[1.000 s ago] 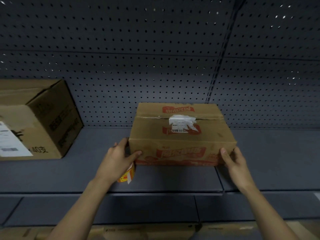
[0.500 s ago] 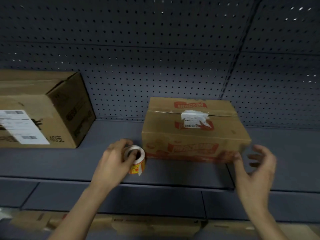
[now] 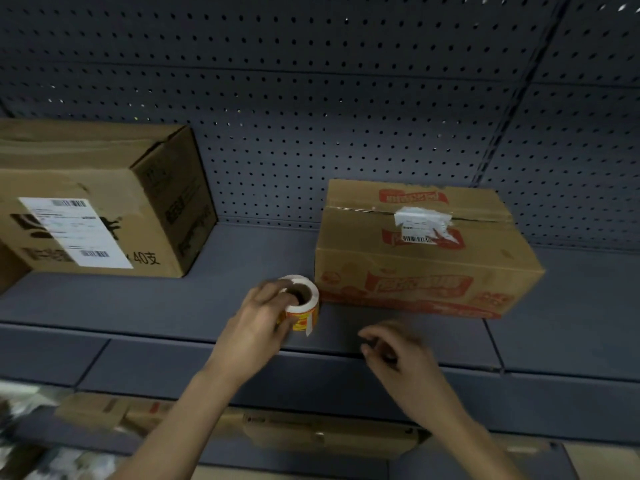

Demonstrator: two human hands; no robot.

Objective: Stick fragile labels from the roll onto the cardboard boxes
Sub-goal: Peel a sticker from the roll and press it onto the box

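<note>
While the left hand [image 3: 254,322] grips the label roll [image 3: 302,306] just beside the near-left corner of the printed cardboard box [image 3: 415,268] on the shelf [image 3: 138,299], the right hand [image 3: 398,356] hovers to the roll's right, fingers loosely curled, empty. Peeling seems the step in hand: next, that hand must pinch the loose label end [image 3: 309,325] and draw one sticker free.

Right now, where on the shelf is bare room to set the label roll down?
Bare shelf between the large box and the printed box, and right of the printed box. Crowded in front: left hand, label roll, right hand.
</note>
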